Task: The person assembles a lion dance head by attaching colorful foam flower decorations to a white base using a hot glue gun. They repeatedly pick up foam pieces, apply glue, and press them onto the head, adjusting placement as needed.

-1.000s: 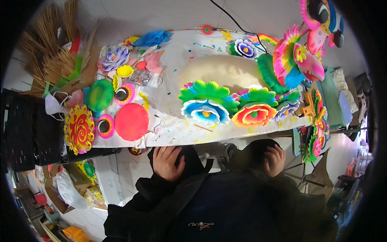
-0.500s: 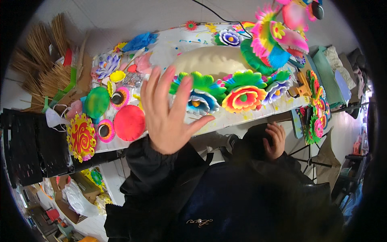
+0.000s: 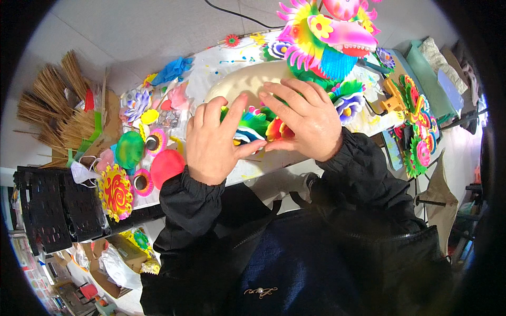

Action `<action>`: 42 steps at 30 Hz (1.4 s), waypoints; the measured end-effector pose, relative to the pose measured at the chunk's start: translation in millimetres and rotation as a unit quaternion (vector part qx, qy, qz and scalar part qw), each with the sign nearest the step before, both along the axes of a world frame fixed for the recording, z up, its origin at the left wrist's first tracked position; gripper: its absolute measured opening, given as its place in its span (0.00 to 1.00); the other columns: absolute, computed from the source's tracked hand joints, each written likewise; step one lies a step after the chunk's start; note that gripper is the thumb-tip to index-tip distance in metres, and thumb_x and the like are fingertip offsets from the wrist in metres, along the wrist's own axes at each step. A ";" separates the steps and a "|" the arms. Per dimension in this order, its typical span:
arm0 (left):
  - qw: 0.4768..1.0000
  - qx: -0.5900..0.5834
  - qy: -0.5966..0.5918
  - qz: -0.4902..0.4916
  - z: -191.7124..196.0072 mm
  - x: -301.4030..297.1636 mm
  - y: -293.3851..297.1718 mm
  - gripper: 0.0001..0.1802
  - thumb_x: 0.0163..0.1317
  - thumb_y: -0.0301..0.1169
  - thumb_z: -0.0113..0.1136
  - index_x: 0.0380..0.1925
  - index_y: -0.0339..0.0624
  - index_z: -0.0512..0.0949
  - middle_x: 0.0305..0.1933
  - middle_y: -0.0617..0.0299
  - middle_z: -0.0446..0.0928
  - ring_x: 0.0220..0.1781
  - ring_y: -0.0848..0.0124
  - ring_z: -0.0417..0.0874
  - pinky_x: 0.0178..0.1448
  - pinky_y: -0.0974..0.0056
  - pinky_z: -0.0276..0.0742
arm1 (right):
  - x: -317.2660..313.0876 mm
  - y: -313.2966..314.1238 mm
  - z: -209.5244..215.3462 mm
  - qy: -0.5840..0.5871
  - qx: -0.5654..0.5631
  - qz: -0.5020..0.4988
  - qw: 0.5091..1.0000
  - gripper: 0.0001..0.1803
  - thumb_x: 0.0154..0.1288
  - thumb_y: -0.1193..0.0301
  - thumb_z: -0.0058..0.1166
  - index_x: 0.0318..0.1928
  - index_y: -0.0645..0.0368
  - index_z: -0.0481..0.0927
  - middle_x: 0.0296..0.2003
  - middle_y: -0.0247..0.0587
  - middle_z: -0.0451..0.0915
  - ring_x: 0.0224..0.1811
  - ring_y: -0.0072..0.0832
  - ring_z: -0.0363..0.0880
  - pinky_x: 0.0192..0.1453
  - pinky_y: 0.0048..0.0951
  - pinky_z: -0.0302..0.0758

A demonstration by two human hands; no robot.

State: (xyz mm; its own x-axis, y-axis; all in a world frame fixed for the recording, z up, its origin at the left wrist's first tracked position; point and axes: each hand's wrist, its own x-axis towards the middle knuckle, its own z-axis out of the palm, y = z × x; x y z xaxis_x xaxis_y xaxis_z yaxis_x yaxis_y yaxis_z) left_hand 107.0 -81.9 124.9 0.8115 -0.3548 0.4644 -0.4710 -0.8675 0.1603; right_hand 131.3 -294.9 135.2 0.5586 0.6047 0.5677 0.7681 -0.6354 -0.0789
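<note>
My left hand [image 3: 211, 141] hovers over the left end of a row of painted flowers, its fingers spread and thumb stretched inward. Opposite it, my right hand [image 3: 307, 120] is open too, fingers apart and curved over the row. The two thumb tips nearly meet in front of an orange-red flower [image 3: 278, 129], which the right hand partly hides. Green petals [image 3: 255, 124] show between the hands. Behind them lies a cream oval form [image 3: 245, 79] with a colourful dragon-like head [image 3: 337, 39] at its right. Whether the fingertips touch the petals, I cannot tell.
Left on the table lie a red disc [image 3: 167, 167], a green disc [image 3: 129, 149], eye-shaped pieces [image 3: 156, 142] and a yellow-red scroll ornament [image 3: 115, 192]. A blue cloth [image 3: 175, 70] is farther back. A yellow tool [image 3: 392, 97] stands at the right; bundled straw [image 3: 58, 100] fills a box beyond the left end.
My right hand has risen from beside the lap to the flower row. The left hand remains over the row's left end, its fingers now more curved. The view has shifted slightly.
</note>
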 end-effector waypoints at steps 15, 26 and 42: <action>0.999 -0.029 0.009 0.023 0.1 -0.1 -2.9 0.43 0.38 0.48 0.76 0.56 0.44 0.72 0.49 0.52 0.69 0.51 0.53 0.71 0.53 0.53 0.70 | -2.7 -2.9 -8.7 -0.015 -0.012 -0.023 1.000 0.44 0.35 0.59 0.70 0.59 0.53 0.72 0.56 0.35 0.71 0.59 0.37 0.67 0.59 0.41 0.66; 0.962 -0.265 -0.046 -0.048 -14.9 0.6 21.9 0.38 0.48 0.45 0.72 0.56 0.38 0.70 0.53 0.50 0.72 0.52 0.59 0.74 0.55 0.60 0.70 | -26.1 14.0 10.5 0.013 -0.024 -0.015 1.000 0.47 0.41 0.49 0.67 0.63 0.55 0.67 0.65 0.46 0.65 0.68 0.43 0.63 0.70 0.50 0.54; 0.661 -0.687 0.255 -0.159 -106.5 14.7 50.0 0.12 0.61 0.17 0.56 0.45 0.34 0.76 0.46 0.63 0.75 0.48 0.75 0.75 0.54 0.70 0.69 | 8.0 101.2 -12.2 -0.001 -0.050 0.065 0.997 0.31 0.45 0.59 0.64 0.53 0.56 0.77 0.56 0.37 0.74 0.58 0.38 0.71 0.58 0.40 0.70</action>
